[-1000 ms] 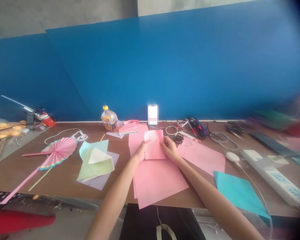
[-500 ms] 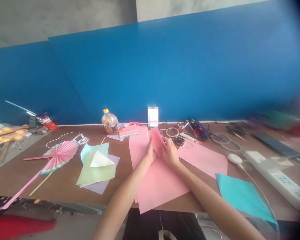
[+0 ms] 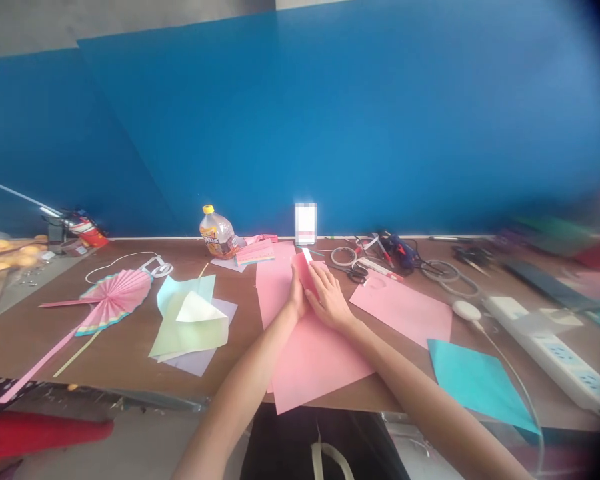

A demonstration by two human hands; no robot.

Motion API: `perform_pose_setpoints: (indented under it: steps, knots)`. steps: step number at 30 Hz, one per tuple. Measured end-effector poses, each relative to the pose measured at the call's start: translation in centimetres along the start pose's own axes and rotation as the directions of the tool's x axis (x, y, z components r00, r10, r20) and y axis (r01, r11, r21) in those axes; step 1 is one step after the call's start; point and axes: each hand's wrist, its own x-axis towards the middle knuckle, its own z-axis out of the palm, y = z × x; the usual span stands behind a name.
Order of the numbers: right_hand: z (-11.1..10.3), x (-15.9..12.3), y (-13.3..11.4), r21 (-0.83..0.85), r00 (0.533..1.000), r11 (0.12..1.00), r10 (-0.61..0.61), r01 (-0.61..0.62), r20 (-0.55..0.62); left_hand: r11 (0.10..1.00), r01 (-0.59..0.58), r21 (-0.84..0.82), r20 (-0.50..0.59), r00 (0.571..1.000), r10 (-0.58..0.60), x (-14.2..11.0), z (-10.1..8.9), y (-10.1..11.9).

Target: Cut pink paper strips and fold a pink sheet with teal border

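A small pink paper piece (image 3: 305, 268) is folded over on itself between both hands, above a stack of large pink sheets (image 3: 310, 353) on the brown table (image 3: 125, 360). My left hand (image 3: 296, 299) pinches its left edge with the fingers closed. My right hand (image 3: 330, 299) lies over the fold, fingers stretched flat and pressing down on it.
A pink pleated paper fan (image 3: 113, 300) and pale green and blue sheets (image 3: 190, 323) lie left. A bottle (image 3: 217, 235) stands at the back. Another pink sheet (image 3: 403, 308), a teal sheet (image 3: 477, 383), scissors and cables (image 3: 380, 257), and a white power strip (image 3: 550, 353) lie right.
The small pink piece went from open and flat between my hands to folded narrow. My right hand moved onto it and flattened; my hands came together.
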Motion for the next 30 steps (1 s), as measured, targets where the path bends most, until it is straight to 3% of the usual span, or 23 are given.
perform_pose_setpoints:
  steps: [4, 16, 25, 30]
  knots:
    - [0.0, -0.1, 0.0, 0.008, 0.999, 1.000, -0.028, 0.028, 0.041, 0.999, -0.018, -0.027, -0.038, 0.999, 0.017, -0.1, 0.0, -0.2]
    - [-0.9, -0.2, 0.0, 0.112, 0.993, 0.987, -0.120, 0.118, 0.009, 0.999, -0.040, -0.003, -0.069, 0.997, 0.040, 0.7, 0.0, -0.4]
    - [-0.9, 0.0, 0.3, 0.136, 0.988, 0.980, -0.151, 0.148, 0.010, 0.999, -0.018, 0.032, -0.022, 1.000, 0.019, 0.2, 0.5, -0.1]
    - [-0.5, -0.1, 1.0, 0.211, 0.984, 0.962, -0.165, 0.175, -0.066, 0.996, -0.016, 0.084, -0.059, 0.998, 0.021, 0.0, 0.8, 0.0]
